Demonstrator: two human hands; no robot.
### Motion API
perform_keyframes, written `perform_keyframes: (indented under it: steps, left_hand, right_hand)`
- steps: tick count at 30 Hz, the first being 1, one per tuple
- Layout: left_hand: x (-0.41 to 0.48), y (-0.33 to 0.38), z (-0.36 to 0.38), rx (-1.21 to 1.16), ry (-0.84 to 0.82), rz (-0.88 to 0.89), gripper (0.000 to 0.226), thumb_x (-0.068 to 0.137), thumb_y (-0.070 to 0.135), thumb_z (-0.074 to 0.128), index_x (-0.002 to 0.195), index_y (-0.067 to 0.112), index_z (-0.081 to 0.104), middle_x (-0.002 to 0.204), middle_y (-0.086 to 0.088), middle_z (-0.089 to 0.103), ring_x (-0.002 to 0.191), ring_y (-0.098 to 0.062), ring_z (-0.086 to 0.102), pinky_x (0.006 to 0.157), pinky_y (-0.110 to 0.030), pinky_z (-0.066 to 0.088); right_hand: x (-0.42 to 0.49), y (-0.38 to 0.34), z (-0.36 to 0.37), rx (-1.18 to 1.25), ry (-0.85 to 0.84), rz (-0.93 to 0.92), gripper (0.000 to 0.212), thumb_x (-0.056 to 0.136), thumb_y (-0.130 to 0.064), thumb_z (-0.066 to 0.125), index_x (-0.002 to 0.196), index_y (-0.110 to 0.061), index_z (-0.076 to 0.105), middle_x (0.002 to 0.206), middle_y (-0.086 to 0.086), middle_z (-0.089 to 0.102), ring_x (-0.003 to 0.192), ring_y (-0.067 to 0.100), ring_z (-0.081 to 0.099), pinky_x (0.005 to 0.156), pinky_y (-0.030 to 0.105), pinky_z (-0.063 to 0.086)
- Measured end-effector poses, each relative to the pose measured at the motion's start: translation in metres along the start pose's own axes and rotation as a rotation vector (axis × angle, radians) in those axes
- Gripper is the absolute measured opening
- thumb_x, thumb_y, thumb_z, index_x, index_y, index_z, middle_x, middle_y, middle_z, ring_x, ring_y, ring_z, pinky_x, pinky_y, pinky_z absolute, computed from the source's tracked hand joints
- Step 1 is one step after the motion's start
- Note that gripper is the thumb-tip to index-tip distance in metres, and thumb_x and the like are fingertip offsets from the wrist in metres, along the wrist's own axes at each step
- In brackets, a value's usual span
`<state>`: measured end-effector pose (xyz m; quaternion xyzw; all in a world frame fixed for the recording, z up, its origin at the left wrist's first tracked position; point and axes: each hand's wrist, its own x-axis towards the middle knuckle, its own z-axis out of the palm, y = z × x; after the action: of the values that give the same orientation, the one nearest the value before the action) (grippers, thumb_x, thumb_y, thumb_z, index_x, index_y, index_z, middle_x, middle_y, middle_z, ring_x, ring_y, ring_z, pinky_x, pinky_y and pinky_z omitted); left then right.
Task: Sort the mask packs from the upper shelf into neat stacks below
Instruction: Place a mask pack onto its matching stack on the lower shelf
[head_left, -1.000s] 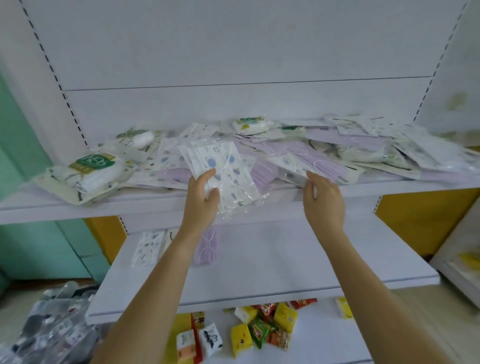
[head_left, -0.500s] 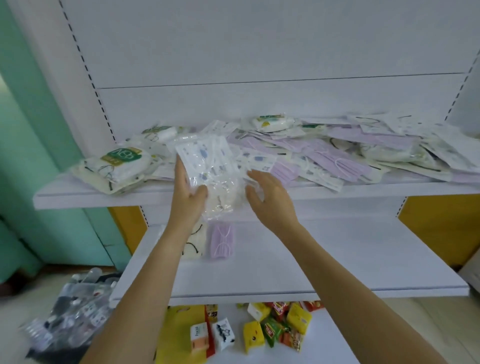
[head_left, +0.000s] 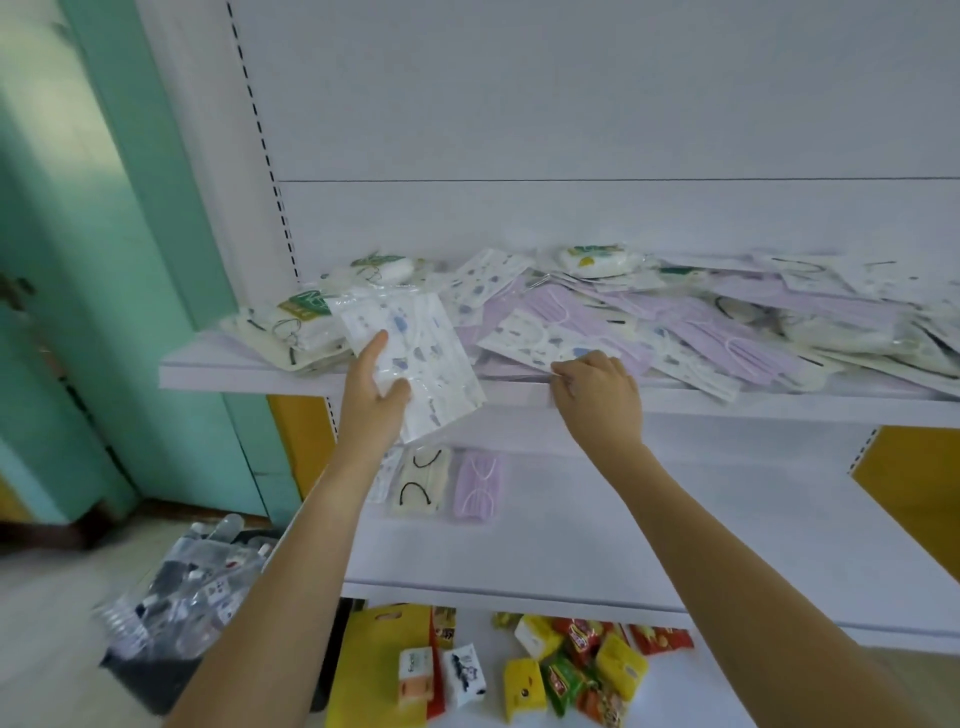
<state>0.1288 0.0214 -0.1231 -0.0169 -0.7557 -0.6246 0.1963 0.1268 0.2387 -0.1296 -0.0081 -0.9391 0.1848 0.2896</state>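
since like prints probably stack together, left hand (head_left: 374, 397) grips a printed pack (head_left: 415, 353), right hand (head_left: 597, 395) pinches a matching pack (head_left: 535, 340) at upper shelf (head_left: 249, 375) edge.

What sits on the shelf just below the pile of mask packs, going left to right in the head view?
Patterned stack, partly hidden → cream stack → purple stack.
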Motion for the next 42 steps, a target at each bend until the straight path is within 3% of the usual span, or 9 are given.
perform_keyframes:
  steps: [4, 9, 13, 15, 19, 25, 30, 36, 42]
  left_hand:
    - [-0.004, 0.001, 0.007, -0.029, -0.031, -0.001, 0.057, 0.091, 0.000, 0.048, 0.143, 0.022, 0.036, 0.140, 0.005, 0.036, 0.118, -0.004, 0.039, 0.075, -0.003, 0.037]
    - [-0.012, 0.013, 0.021, -0.118, -0.130, 0.001, 0.047, 0.096, 0.033, 0.050, 0.141, 0.029, 0.037, 0.139, 0.016, 0.036, 0.119, 0.005, 0.035, 0.088, -0.011, 0.032]
    - [-0.012, 0.005, 0.022, -0.138, -0.101, 0.071, 0.040, 0.092, 0.009, 0.053, 0.130, 0.021, 0.047, 0.125, 0.005, 0.057, 0.114, -0.006, 0.054, 0.089, -0.018, 0.047]
    - [-0.010, 0.002, 0.013, -0.125, -0.047, 0.081, 0.046, 0.091, -0.001, 0.047, 0.133, 0.015, 0.045, 0.126, 0.001, 0.056, 0.117, -0.012, 0.053, 0.097, -0.027, 0.046]
    - [0.000, 0.012, -0.006, -0.072, -0.008, 0.138, 0.070, 0.091, -0.004, 0.047, 0.148, 0.025, 0.019, 0.153, 0.006, 0.026, 0.137, -0.003, 0.026, 0.109, -0.017, 0.024]
    - [0.042, 0.027, -0.025, -0.007, 0.068, 0.205, 0.079, 0.091, -0.008, 0.042, 0.150, 0.028, 0.005, 0.158, 0.012, 0.006, 0.137, 0.004, 0.009, 0.096, 0.003, 0.018]
    - [0.085, 0.023, -0.033, 0.015, 0.144, 0.145, 0.055, 0.092, 0.000, 0.044, 0.140, 0.024, 0.036, 0.145, 0.007, 0.037, 0.135, -0.010, 0.033, 0.110, -0.025, 0.028]
    - [0.115, 0.020, -0.034, 0.063, 0.099, 0.129, 0.053, 0.093, 0.000, 0.042, 0.140, 0.024, 0.037, 0.147, 0.007, 0.034, 0.136, -0.009, 0.030, 0.107, -0.020, 0.024]
    - [0.137, 0.018, -0.035, 0.162, 0.044, 0.132, 0.054, 0.094, -0.001, 0.040, 0.142, 0.022, 0.034, 0.148, 0.004, 0.031, 0.133, -0.007, 0.030, 0.085, 0.003, 0.026]
  right_hand:
    - [0.003, -0.003, -0.001, 0.316, -0.002, 0.112, 0.028, 0.096, -0.022, 0.046, 0.105, -0.008, 0.068, 0.091, 0.005, 0.054, 0.079, 0.019, 0.050, 0.065, 0.026, 0.035]
    - [-0.012, -0.044, -0.006, 0.569, -0.131, 0.006, 0.027, 0.094, -0.027, 0.052, 0.110, -0.011, 0.068, 0.100, -0.003, 0.060, 0.083, 0.013, 0.052, 0.069, 0.016, 0.032]
    - [-0.027, -0.074, 0.009, 0.621, -0.285, -0.301, 0.034, 0.089, -0.027, 0.046, 0.093, -0.007, 0.073, 0.101, 0.008, 0.069, 0.094, 0.018, 0.060, 0.084, 0.027, 0.044]
    - [-0.026, -0.077, 0.005, 0.655, -0.343, -0.228, 0.027, 0.093, -0.021, 0.049, 0.109, -0.013, 0.069, 0.122, 0.002, 0.063, 0.116, 0.012, 0.053, 0.095, 0.014, 0.035]
    - [-0.006, -0.074, 0.001, 0.732, -0.247, -0.111, 0.026, 0.095, -0.016, 0.049, 0.117, -0.014, 0.062, 0.122, -0.003, 0.059, 0.112, 0.008, 0.052, 0.081, -0.001, 0.033]
    - [0.058, -0.071, 0.017, 0.430, -0.250, -0.046, 0.038, 0.094, -0.017, 0.048, 0.131, -0.012, 0.050, 0.137, 0.008, 0.047, 0.126, 0.022, 0.043, 0.100, 0.027, 0.031]
    - [0.111, -0.070, 0.036, 0.143, -0.300, -0.134, 0.048, 0.094, -0.022, 0.049, 0.139, -0.011, 0.039, 0.146, 0.007, 0.036, 0.132, 0.026, 0.032, 0.105, 0.034, 0.028]
    - [0.155, -0.077, 0.065, -0.121, -0.478, -0.144, 0.072, 0.089, -0.048, 0.050, 0.148, -0.019, 0.020, 0.155, 0.007, 0.020, 0.141, 0.029, 0.017, 0.112, 0.041, 0.018]
    - [0.155, -0.083, 0.077, -0.174, -0.404, -0.143, 0.037, 0.094, -0.033, 0.039, 0.127, -0.024, 0.055, 0.126, 0.009, 0.049, 0.116, 0.031, 0.046, 0.093, 0.035, 0.035]
